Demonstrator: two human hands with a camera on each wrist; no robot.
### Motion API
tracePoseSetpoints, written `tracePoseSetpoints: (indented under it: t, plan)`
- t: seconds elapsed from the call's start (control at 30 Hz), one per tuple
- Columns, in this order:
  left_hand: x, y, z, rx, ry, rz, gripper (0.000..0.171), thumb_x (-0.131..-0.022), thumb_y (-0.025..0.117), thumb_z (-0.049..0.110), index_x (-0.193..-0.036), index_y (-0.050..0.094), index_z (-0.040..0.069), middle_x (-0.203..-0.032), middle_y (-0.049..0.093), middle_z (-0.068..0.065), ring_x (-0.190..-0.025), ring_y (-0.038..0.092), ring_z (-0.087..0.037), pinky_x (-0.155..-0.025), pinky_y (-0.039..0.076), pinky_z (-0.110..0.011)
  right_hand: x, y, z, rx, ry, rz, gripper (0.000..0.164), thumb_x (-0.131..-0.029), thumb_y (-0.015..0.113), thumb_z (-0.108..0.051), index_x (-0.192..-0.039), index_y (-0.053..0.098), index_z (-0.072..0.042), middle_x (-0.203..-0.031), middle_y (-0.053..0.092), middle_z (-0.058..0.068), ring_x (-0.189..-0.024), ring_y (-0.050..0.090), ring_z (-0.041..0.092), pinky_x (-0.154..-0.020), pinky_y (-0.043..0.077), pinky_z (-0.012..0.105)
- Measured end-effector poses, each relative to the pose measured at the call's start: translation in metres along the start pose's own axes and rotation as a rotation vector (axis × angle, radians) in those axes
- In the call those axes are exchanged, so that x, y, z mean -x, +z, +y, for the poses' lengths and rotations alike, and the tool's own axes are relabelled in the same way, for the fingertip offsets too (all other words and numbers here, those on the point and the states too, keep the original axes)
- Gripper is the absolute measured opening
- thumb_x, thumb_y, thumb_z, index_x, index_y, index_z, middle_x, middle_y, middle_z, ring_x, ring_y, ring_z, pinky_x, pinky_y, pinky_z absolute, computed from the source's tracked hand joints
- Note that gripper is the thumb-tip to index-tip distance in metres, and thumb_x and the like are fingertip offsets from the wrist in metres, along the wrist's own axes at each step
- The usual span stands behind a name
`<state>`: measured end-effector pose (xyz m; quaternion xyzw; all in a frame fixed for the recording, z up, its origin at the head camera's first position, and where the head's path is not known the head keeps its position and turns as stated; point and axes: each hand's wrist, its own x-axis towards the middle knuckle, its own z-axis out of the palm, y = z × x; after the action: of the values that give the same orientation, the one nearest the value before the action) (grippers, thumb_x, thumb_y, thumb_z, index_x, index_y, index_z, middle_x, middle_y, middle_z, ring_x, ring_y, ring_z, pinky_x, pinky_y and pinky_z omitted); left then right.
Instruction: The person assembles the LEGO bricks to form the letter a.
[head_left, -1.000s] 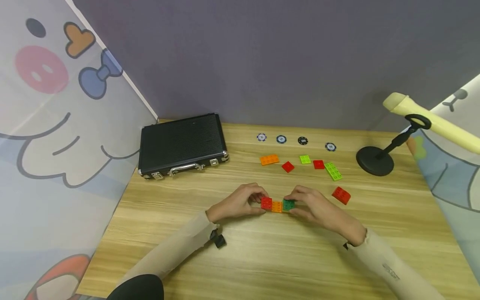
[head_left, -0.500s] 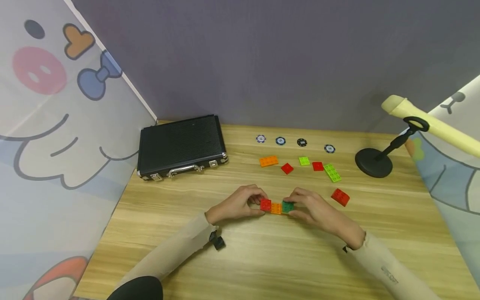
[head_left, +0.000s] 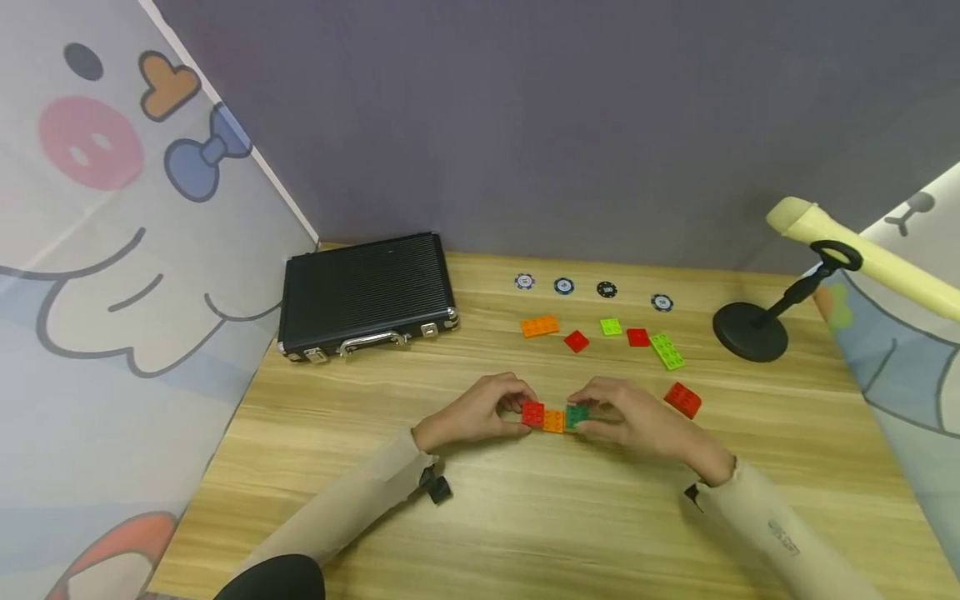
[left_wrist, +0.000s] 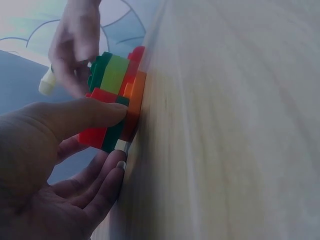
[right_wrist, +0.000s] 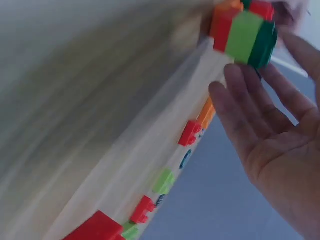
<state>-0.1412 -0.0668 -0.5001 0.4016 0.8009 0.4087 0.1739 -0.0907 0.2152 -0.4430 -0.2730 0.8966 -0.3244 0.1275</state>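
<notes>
Wooden table (head_left: 525,517), both bare hands working near its middle on a small build of bricks. Left hand (head_left: 472,412) is pinching the build's left end, thumb and fingers closing on the red top brick (head_left: 533,414) and the dark green layer (left_wrist: 116,128) directly beneath it. That pair is sitting above an orange base brick (head_left: 553,421), whose studs are showing between the two ends. Right hand (head_left: 637,421) is gripping the other end, thumb and fingers curling about the green top brick (head_left: 577,416); how firmly they are pressing I cannot tell. Under that brick a lime layer (left_wrist: 114,75) is lying, and below it a red bottom layer (right_wrist: 223,31), nearest the tabletop. Beyond the hands, loose pieces are lying scattered: an orange plate (head_left: 540,326), a red square turned cornerwise (head_left: 577,341), a small lime square (head_left: 611,327), a second red square (head_left: 637,337), a long lime plate (head_left: 667,352); nearer the right hand, a larger red brick (head_left: 683,400). Four chips (head_left: 607,289) are resting behind these. A black case (head_left: 367,292) is standing at far left; a pale microphone (head_left: 870,252) is leaning on a black stand (head_left: 751,332) at far right.
</notes>
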Motion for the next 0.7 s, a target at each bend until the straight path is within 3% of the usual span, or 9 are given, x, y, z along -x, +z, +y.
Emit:
tracePoseSetpoints:
  t: [0.07,0.17,0.4,0.53,0.7]
  plan:
    - [0.0,0.0,0.0,-0.005,0.001,0.0,0.037,-0.08,0.082,0.022,-0.113,0.066,0.017,-0.102,0.064,0.004,-0.09,0.063,-0.007,-0.08,0.054,-0.015,-0.008,-0.007,0.006,-0.044,0.026,0.008,0.041,-0.092,0.067,-0.039,-0.125,0.065,-0.015,-0.119,0.068,-0.005,-0.103,0.065,0.012,-0.088,0.058,0.037]
    - [0.0,0.001,0.001,0.0,-0.003,-0.001,0.038,-0.08,0.082,0.021,-0.113,0.066,0.017,-0.101,0.064,0.004,-0.09,0.063,-0.007,-0.08,0.054,-0.015,-0.025,-0.017,0.018,-0.059,0.038,0.054,0.039,-0.093,0.067,-0.03,-0.125,0.064,-0.008,-0.121,0.068,0.007,-0.103,0.067,0.022,-0.088,0.058,0.043]
    - [0.001,0.003,0.002,0.028,-0.027,-0.001,0.039,-0.08,0.082,0.018,-0.115,0.065,0.015,-0.103,0.064,0.003,-0.093,0.064,-0.008,-0.083,0.054,-0.015,-0.066,-0.028,0.047,0.207,0.004,0.126,0.035,-0.087,0.072,-0.004,-0.121,0.065,-0.003,-0.123,0.067,0.013,-0.114,0.063,0.032,-0.099,0.051,0.051]
    - [0.002,0.004,0.002,0.028,-0.026,0.001,0.039,-0.08,0.082,0.019,-0.115,0.065,0.016,-0.103,0.064,0.004,-0.093,0.063,-0.006,-0.084,0.054,-0.015,-0.074,-0.029,0.055,0.232,0.033,0.09,0.035,-0.087,0.071,-0.003,-0.122,0.066,-0.005,-0.126,0.066,0.012,-0.12,0.06,0.032,-0.103,0.049,0.051]
    - [0.002,0.004,0.002,0.013,-0.011,0.003,0.04,-0.079,0.082,0.02,-0.115,0.065,0.016,-0.103,0.065,0.004,-0.092,0.063,-0.004,-0.084,0.054,-0.014,-0.071,-0.027,0.055,0.246,0.084,0.074,0.033,-0.087,0.074,-0.011,-0.119,0.068,-0.007,-0.12,0.067,0.009,-0.111,0.063,0.028,-0.098,0.052,0.048]
